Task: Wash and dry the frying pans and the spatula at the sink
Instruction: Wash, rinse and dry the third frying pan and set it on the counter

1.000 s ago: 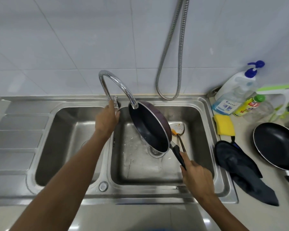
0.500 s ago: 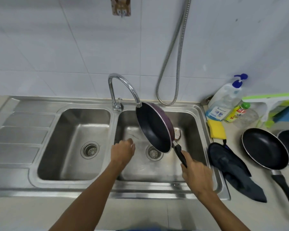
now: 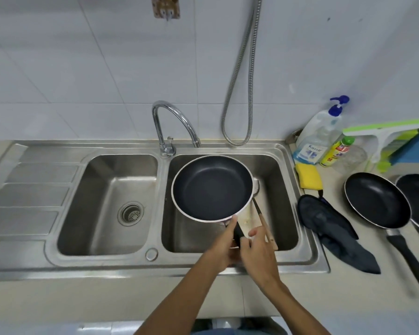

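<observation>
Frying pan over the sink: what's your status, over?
Holding frying pan by handle, left hand gripping, right hand alongside. Pan level, face up, above right basin. Below it, spatula in basin.

Left forearm (image 3: 179, 298) and right forearm (image 3: 298, 308): uncovered from wrist to lower frame edge. Left hand (image 3: 224, 247) and right hand (image 3: 259, 255): bare. A narrow strip of blue fabric (image 3: 211, 332) shows at the bottom edge between the arms; garment type cannot be determined.
</observation>
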